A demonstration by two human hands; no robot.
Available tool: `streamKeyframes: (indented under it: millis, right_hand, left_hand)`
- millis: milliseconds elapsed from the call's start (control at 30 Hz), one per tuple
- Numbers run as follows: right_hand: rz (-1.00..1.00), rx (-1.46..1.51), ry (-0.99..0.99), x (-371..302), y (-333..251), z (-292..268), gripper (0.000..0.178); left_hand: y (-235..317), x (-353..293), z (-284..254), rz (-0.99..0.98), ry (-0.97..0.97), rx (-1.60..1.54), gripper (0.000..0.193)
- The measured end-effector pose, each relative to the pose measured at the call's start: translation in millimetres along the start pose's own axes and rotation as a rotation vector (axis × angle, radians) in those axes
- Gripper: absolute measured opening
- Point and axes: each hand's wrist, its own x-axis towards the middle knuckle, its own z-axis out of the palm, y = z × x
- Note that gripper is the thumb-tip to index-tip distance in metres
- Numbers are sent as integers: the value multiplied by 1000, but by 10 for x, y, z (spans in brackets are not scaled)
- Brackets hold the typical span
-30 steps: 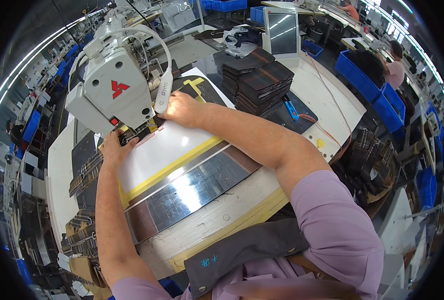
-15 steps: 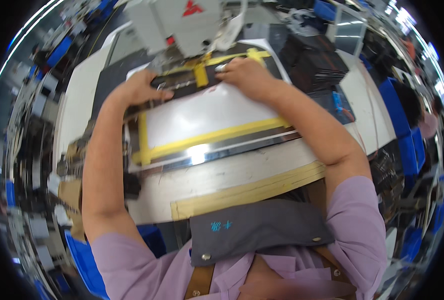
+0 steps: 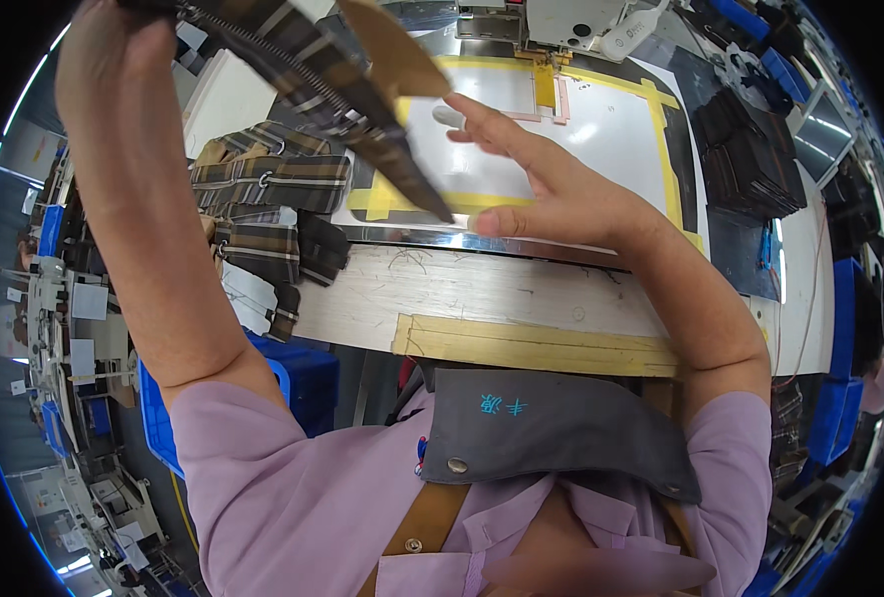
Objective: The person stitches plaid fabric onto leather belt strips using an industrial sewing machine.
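My left hand is raised at the upper left, its fingers partly cut off by the picture's rim. It grips one end of a brown plaid fabric piece with a zipper, which hangs slantwise toward the middle. A tan flap shows beside the fabric. My right hand hovers over the white template sheet, fingers stretched and thumb apart, just right of the fabric's lower tip. A small whitish thing shows by its fingertips; I cannot tell what it is. Yellow tape borders the sheet.
A pile of plaid fabric pieces lies left of the sheet. The sewing machine stands at the back. Stacked dark pieces lie at the right, near a blue tool. Below the table's left edge is a blue bin.
My left hand has swung up and left and now holds the plaid piece. My right hand has come back toward me, fingers spread. The view has shifted; more of the sheet shows.
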Motion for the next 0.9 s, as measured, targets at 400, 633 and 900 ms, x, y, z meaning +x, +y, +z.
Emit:
streamKeyframes:
  millis: [400,633,900]
  right_hand:
    - [658,401,107,49,439,-108,30]
    - [615,603,66,-142,674,-326,23]
    - [333,-317,230,-417,876,-665,19]
  left_hand:
    - [-1337,-1183,-590,95,140,1079,41]
    - [-1692,-1475,69,-567,-836,985,37]
    - [-2158,-1299,248,-450,-838,1182,37]
